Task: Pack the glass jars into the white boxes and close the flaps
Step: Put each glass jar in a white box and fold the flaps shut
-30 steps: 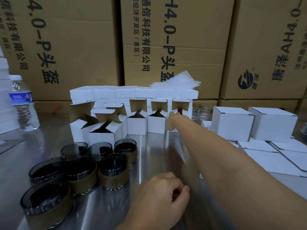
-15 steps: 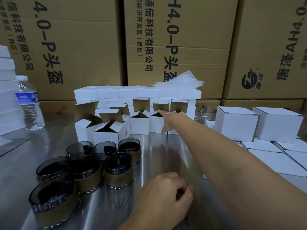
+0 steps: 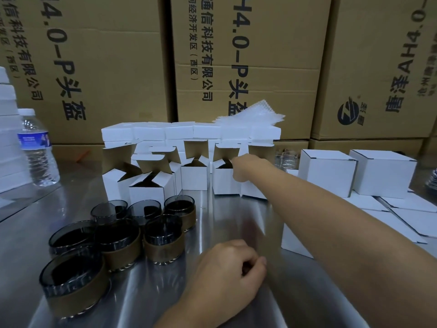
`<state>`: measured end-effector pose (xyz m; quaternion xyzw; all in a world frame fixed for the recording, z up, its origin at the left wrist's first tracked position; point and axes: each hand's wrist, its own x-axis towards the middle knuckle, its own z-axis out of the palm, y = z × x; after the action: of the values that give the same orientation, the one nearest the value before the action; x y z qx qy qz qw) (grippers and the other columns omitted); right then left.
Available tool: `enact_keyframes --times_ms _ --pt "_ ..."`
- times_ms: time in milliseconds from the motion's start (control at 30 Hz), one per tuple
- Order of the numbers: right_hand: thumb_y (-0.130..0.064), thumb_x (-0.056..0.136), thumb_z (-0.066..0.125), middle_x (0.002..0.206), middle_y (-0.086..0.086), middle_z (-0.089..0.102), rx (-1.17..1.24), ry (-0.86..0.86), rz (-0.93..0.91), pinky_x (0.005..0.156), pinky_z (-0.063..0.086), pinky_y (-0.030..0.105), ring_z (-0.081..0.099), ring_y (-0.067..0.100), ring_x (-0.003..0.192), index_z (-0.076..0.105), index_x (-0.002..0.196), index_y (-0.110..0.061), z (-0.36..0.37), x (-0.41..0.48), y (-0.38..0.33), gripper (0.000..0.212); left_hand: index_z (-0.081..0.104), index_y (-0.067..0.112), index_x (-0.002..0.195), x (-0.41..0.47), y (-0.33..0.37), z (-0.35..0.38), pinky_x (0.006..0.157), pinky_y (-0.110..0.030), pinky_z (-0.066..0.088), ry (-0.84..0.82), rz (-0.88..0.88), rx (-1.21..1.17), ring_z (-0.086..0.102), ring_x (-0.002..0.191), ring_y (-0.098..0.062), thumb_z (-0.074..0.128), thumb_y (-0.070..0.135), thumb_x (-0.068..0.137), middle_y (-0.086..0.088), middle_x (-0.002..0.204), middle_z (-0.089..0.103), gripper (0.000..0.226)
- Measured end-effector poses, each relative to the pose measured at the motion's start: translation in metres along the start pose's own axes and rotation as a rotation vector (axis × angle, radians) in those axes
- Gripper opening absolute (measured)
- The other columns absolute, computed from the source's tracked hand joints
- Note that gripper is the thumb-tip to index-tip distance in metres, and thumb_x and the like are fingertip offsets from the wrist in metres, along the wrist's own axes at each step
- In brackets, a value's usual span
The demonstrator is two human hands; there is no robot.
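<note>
Head view: open white cardboard box (image 3: 224, 183) is touched by right hand (image 3: 246, 168), grip unclear; left hand (image 3: 227, 268) is clenched.

Two hands, left hand (image 3: 227, 268) and right hand (image 3: 246, 169), both bare. Right forearm (image 3: 343, 221) bare along whole visible length. Left wrist (image 3: 179, 311) bare as well. Right hand's fingers too small for detail.

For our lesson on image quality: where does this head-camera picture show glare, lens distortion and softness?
Head view: glare streaks the steel table beside the dark jars, in front of the white boxes; wide-angle distortion tilts the brown cartons at both edges; the near left hand looks slightly soft.
</note>
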<state>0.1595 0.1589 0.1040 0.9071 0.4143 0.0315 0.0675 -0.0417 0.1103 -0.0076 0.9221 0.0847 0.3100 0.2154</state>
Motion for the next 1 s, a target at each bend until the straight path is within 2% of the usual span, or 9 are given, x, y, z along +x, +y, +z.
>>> enact_keyframes --times_ms 100,233,367,500,733,833,933,967,1000 --pt "-0.009 0.092 0.038 0.103 0.008 0.05 0.019 0.017 -0.06 0.06 0.039 0.026 0.048 0.02 0.08 0.05 0.124 -0.007 -0.001 -0.026 0.002 0.035 0.068 0.018 0.08 0.0 0.001 0.0 0.067 -0.024 0.043 -0.002 -0.006 -0.016 0.055 0.079 -0.008 0.055 0.042 0.091 0.01 0.076 0.059 0.03" --pt "-0.011 0.092 0.039 0.116 0.009 0.053 0.056 0.064 -0.176 0.06 0.039 0.026 0.047 0.02 0.083 0.049 0.128 -0.012 0.004 -0.061 -0.004 0.037 0.069 0.017 0.077 0.001 0.005 -0.002 0.07 -0.028 0.045 -0.011 -0.036 -0.022 0.057 0.077 -0.009 0.056 0.039 0.091 0.007 0.079 0.062 0.029" --pt "-0.007 0.09 0.038 0.082 0.002 0.042 0.107 0.155 -0.253 0.05 0.033 0.027 0.043 0.016 0.066 0.047 0.13 -0.015 0.013 -0.084 -0.015 0.042 0.07 0.016 0.076 0.001 0.007 -0.003 0.072 -0.032 0.047 -0.034 -0.059 -0.018 0.057 0.075 -0.01 0.056 0.037 0.091 0.006 0.077 0.063 0.03" --pt "0.008 0.082 0.038 0.07 0.005 0.037 0.144 0.281 -0.281 0.046 0.025 0.031 0.035 0.019 0.057 0.034 0.125 -0.006 0.024 -0.1 -0.014 0.045 0.071 0.014 0.077 0.0 0.007 -0.003 0.074 -0.037 0.048 -0.047 -0.073 -0.033 0.06 0.079 -0.014 0.056 0.035 0.092 0.004 0.08 0.065 0.03" --pt "0.017 0.078 0.041 0.065 0.006 0.038 0.126 0.427 -0.277 0.042 0.021 0.031 0.034 0.019 0.05 0.031 0.119 -0.006 0.029 -0.123 0.0 0.048 0.071 0.016 0.076 0.001 0.007 -0.003 0.075 -0.034 0.049 -0.02 -0.119 -0.073 0.061 0.075 -0.01 0.058 0.031 0.09 0.009 0.08 0.064 0.025" --pt "0.012 0.079 0.044 0.068 0.004 0.037 0.163 0.481 -0.306 0.043 0.017 0.03 0.032 0.017 0.051 0.032 0.117 -0.008 0.028 -0.143 0.004 0.044 0.067 0.03 0.095 0.003 0.005 -0.004 0.078 -0.026 0.048 0.057 -0.126 -0.116 0.056 0.08 0.003 0.06 0.026 0.089 0.024 0.087 0.057 0.01" --pt "0.004 0.082 0.045 0.083 0.007 0.044 0.18 0.558 -0.323 0.044 0.015 0.031 0.032 0.02 0.053 0.034 0.116 -0.008 0.03 -0.164 0.005 0.039 0.038 0.038 0.13 0.003 0.0 -0.002 0.092 -0.021 0.043 0.127 -0.146 -0.185 0.045 0.105 0.008 0.063 0.027 0.085 0.024 0.117 0.04 0.053" --pt "0.003 0.083 0.044 0.088 0.008 0.048 0.184 0.586 -0.326 0.045 0.016 0.03 0.035 0.022 0.058 0.034 0.117 -0.008 0.034 -0.17 0.006 0.038 0.029 0.035 0.138 0.003 -0.002 -0.001 0.098 -0.017 0.037 0.137 -0.137 -0.178 0.038 0.115 0.007 0.065 0.029 0.083 0.022 0.124 0.03 0.066" --pt "0.002 0.083 0.044 0.092 0.009 0.052 0.2 0.608 -0.337 0.048 0.021 0.031 0.039 0.024 0.064 0.036 0.118 -0.008 0.038 -0.175 0.006 0.037 0.021 0.033 0.143 0.002 -0.002 -0.001 0.101 -0.01 0.028 0.136 -0.125 -0.154 0.03 0.122 0.007 0.067 0.034 0.08 0.029 0.123 0.02 0.078"
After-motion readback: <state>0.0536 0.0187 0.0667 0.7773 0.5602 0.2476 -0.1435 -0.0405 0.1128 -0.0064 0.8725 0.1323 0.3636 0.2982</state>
